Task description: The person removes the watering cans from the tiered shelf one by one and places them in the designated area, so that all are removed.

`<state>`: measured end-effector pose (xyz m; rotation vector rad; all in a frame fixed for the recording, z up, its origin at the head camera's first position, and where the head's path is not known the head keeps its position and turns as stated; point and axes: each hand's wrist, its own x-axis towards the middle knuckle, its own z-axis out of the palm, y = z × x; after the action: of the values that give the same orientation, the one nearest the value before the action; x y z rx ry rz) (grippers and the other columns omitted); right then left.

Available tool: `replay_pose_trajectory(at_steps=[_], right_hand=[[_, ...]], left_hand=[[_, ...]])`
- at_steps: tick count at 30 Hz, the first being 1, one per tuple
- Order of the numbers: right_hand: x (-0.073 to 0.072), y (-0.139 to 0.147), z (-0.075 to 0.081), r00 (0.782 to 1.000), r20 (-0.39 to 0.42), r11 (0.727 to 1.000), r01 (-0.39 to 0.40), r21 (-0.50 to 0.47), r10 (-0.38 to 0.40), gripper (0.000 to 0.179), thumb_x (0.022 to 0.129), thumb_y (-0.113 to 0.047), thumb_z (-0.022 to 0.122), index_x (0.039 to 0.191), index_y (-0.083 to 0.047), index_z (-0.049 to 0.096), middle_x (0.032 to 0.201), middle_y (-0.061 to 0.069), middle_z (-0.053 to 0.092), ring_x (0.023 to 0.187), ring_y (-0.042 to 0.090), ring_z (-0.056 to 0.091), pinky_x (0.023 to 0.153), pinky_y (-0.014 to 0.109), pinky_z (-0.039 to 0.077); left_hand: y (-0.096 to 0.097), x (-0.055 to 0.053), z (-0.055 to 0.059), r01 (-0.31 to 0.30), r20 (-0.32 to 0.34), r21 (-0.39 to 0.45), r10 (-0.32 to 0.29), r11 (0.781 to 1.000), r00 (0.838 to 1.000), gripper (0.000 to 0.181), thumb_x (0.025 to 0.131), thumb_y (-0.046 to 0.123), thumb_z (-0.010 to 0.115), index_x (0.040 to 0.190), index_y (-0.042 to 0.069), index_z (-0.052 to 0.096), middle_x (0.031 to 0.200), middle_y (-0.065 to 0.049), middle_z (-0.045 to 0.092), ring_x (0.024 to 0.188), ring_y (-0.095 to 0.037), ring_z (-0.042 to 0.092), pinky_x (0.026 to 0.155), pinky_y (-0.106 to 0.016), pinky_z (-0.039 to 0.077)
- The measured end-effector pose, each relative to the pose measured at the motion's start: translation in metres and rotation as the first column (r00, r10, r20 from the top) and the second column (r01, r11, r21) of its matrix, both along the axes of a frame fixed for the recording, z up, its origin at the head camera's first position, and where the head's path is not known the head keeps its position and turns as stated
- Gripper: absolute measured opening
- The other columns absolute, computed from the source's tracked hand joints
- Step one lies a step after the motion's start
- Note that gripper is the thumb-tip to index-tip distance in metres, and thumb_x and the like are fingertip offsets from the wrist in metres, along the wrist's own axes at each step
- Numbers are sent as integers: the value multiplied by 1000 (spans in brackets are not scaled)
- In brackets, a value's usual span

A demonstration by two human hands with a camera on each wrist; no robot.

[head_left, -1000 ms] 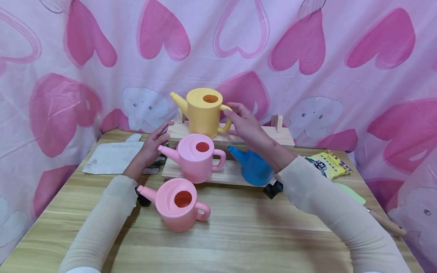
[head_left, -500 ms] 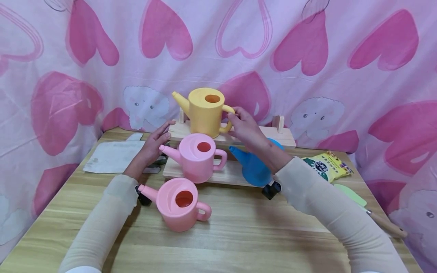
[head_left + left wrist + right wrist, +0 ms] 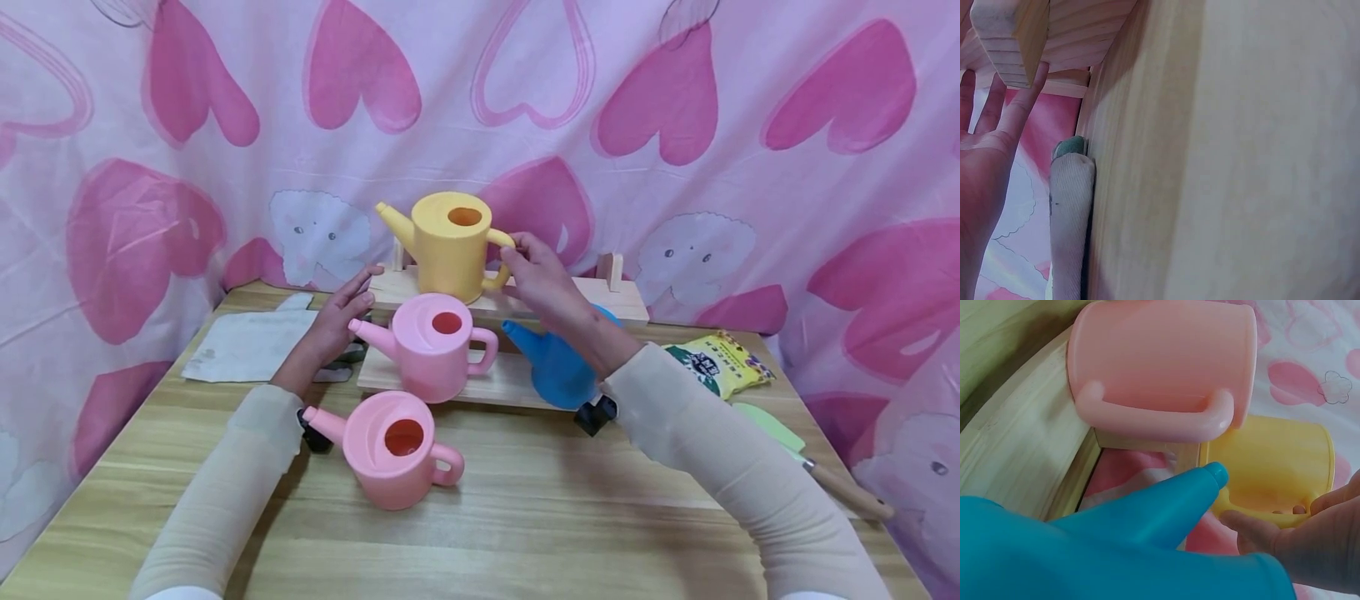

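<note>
On the upper tier of a wooden stand [image 3: 611, 304] sits a yellow watering can [image 3: 450, 254], spout to the left. My right hand [image 3: 546, 282] pinches its handle, thumb and fingertips round it in the right wrist view. My left hand [image 3: 333, 329] rests against the stand's left end with fingers extended; in the left wrist view the fingers [image 3: 1022, 106] reach past the board's end. On the lower tier stand a pink watering can [image 3: 431, 358] and, at the right, a blue watering can [image 3: 555, 367], partly hidden by my right forearm. A coral-pink watering can [image 3: 390, 479] stands on the table in front.
Whitish work gloves [image 3: 251, 346] with some green lie left of the stand. To the right are a yellow printed packet [image 3: 723, 362] and a tool with a light green blade [image 3: 772, 427] and wooden handle. A heart-print curtain [image 3: 442, 158] hangs behind the table [image 3: 525, 517].
My right fingers have shifted slightly to the right on the yellow watering can's handle. The left hand and the other watering cans have stayed in place.
</note>
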<state>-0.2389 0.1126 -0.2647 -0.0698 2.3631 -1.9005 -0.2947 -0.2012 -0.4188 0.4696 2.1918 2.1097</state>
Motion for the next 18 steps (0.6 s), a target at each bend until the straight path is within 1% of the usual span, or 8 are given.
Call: replay_pose_trajectory(at_steps=[6,9,13,18], right_hand=[[1,7,12,999,-45,1000,-4,-24,3,31,111,-23,48,137,-7,51,128,13,54,124,26,53,100,46,53],[2,11,20,997,-80,999,-14,-50,10,34,110,-23,48,139,-5,50,131,13,54,124,27,55,100,43,53],[6,19,31,996,-92,997,-8,-71,1,37,109,-24,50,142,-7,50,135,10,54,128,29,56,100,40,53],[14,30,42,995,-99,995,-18,-94,8,37,109,-24,50,142,-7,51,136,11,55,127,31,59,98,40,55]], left_hand=[[0,1,3,6,-3,11,-6,1000,1000,52,109,29,51,158,19,40,171,-2,16,156,-27,12,123,-50,16],[-1,2,4,4,5,-1,-4,1000,1000,52,108,32,52,158,23,40,171,-2,16,155,-29,14,122,-50,18],[-1,1,4,-3,20,-21,3,1000,1000,53,107,36,53,158,27,40,171,-1,18,154,-30,18,121,-50,22],[1,-1,3,6,24,-2,-6,1000,1000,53,108,34,53,158,25,40,170,-1,20,154,-29,20,121,-49,22]])
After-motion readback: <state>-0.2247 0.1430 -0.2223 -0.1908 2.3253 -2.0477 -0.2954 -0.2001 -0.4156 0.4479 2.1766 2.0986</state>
